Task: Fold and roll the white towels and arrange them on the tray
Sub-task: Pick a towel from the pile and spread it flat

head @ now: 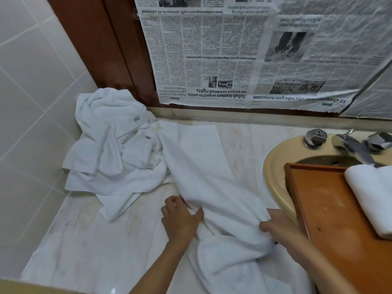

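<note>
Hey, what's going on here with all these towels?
A person is working on a white towel laid out along the counter. The left hand and right hand both grip its near end, where the cloth is bunched. A heap of crumpled towels lies in the corner by the tiled wall. A wooden tray rests partly over the sink, with one rolled towel already on it.

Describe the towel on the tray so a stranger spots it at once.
Find the beige sink at right; a wooden tray lies across it. On the tray's right side lies the rolled towel. Unlike the spread towel and the crumpled pile, it is neatly rolled.
</note>
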### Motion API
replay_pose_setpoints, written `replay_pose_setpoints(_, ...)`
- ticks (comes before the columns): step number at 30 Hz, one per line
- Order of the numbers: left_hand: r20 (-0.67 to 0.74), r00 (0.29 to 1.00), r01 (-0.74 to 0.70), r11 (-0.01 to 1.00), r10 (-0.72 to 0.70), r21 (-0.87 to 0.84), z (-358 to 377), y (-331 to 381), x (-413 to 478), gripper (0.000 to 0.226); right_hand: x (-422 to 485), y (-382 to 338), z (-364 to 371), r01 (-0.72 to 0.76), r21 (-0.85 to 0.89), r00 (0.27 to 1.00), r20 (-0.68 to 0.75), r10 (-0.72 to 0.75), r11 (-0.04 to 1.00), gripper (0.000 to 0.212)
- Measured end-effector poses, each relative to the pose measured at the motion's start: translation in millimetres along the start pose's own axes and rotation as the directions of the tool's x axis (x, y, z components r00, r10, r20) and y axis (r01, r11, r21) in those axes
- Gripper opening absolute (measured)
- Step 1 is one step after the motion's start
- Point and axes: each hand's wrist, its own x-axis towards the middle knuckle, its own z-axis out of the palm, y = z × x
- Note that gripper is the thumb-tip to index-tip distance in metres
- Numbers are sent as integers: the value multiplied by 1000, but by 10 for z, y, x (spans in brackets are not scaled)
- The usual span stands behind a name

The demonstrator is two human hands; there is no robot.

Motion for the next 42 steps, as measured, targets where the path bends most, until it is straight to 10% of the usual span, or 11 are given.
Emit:
replay_pose_setpoints(6, 59, 988, -133, 982, 142, -133, 52, 20, 8, 36, 239, 102, 131, -98, -156, 990, -112, 81, 983, 32)
replay_pose_setpoints(9, 184, 981, 20, 911, 62, -412, -97, 63, -19, 24, 307, 69, 218, -77, -168, 990, -128, 56, 983, 18)
replay_pose_setpoints(13, 550, 833, 513, 282, 67, -811, -438, 96, -147, 28, 90, -37, 91, 84, 255, 996, -51, -73, 963, 10)
replay_pose_setpoints(15, 565, 815, 539, 189, 126, -821, -634, -21, -159, 33, -54, -112, -65, 145, 459, 989, -54, -135, 877, 16)
replay_pose_setpoints(20, 497, 851, 387, 435, 172, -813, -1195, -240, -65, 33, -159, -200, -311, 194, 577, 981, -105, -164, 793, 20)
replay_pose_setpoints(23, 399, 904, 336, 320, 156, -886, -1440, -314, 86, 28, -73, -200, -361, 140, 624, 989, -57, -134, 768, 19)
replay_pose_setpoints(25, 333, 939, 296, 292, 85, -910, -1401, -377, 202, 25, 87, -120, -304, 133, 474, 986, -150, -68, 871, 17)
replay_pose_setpoints(28, 258, 966, 233, 508, -23, -829, -1044, -484, 177, 36, 289, 56, -100, 66, 122, 964, -264, -32, 990, 18)
replay_pose_setpoints(32, 266, 961, 228, 769, -78, -597, -523, -761, -40, 76, 192, 299, 163, -170, -380, 971, -219, 90, 909, 59)
replay_pose_setpoints(37, 105, 992, -34, 964, 64, -264, -216, -898, -173, 39, 123, 406, 271, -176, -225, 960, -254, 117, 958, 17)
replay_pose_setpoints(42, 15, 989, -119, 844, 149, -522, -619, -548, -74, 4, 106, 88, 18, 32, 209, 996, -87, -14, 977, 16)
